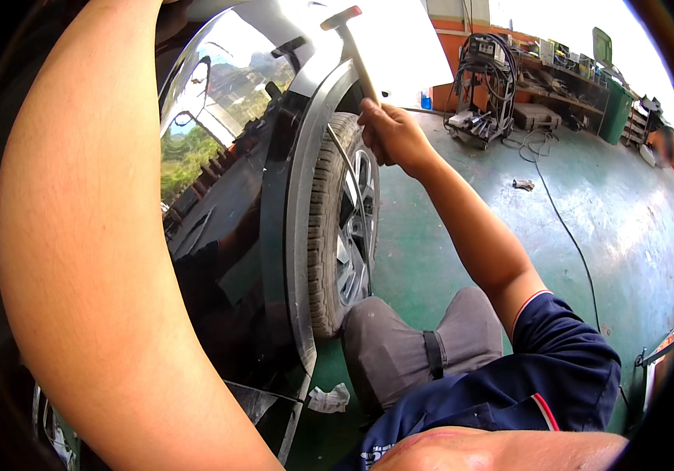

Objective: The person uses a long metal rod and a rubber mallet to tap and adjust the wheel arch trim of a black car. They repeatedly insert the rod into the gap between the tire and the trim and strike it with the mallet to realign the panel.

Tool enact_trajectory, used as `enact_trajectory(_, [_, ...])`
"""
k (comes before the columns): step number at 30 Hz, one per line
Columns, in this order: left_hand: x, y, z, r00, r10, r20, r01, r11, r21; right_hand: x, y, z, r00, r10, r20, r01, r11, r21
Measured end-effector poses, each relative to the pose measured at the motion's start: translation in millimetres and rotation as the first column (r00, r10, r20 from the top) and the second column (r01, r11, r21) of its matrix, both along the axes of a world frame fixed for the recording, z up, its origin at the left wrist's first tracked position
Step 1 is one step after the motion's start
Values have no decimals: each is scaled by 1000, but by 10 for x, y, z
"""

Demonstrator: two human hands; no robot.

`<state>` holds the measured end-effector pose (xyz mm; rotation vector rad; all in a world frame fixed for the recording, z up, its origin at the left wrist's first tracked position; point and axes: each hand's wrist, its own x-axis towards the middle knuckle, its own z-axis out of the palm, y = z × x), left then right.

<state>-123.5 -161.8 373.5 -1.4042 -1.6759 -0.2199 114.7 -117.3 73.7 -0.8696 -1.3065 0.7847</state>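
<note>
My right hand (390, 135) is closed around the pale handle (360, 67) of a hammer, raised beside the top of a car's wheel arch (299, 196). The hammer's brownish head (341, 18) has a red end and points up. My left forearm (89, 220) fills the left side, close to the camera, and reaches past the upper edge; its hand is out of the picture. Glossy black car bodywork (227, 314) lies between my arms, with reflections on it. A thin metal rod (355, 177) slants down from the arch across the tyre (325, 228) and wheel, ending near my knee.
A crumpled pale scrap (329, 399) lies by the car's lower edge. A wheeled machine with cables (482, 90), a shelf bench (564, 98) and a green bin (616, 114) stand at the back right. A dark cable (568, 228) crosses the green floor (470, 212).
</note>
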Motion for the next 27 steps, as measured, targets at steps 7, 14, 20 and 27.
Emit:
enact_trajectory(7, [6, 15, 12, 1000, 3, 0, -3, 1000, 8, -6, -42, -42, 1000, 18, 23, -18, 1000, -25])
enact_trajectory(14, [6, 11, 6, 1000, 5, -1, -5, 1000, 13, -58, -65, -82, 999, -16, -42, 18, 999, 38])
enact_trajectory(20, [-8, 14, 5, 1000, 12, -4, -12, 1000, 15, -67, -68, -89, 1000, 14, -16, -13, 999, 45])
enact_trajectory(27, [-32, 17, 46, 998, 32, 46, -31, 999, -30, -100, -99, -115, 997, 5, -79, 3, 995, 95])
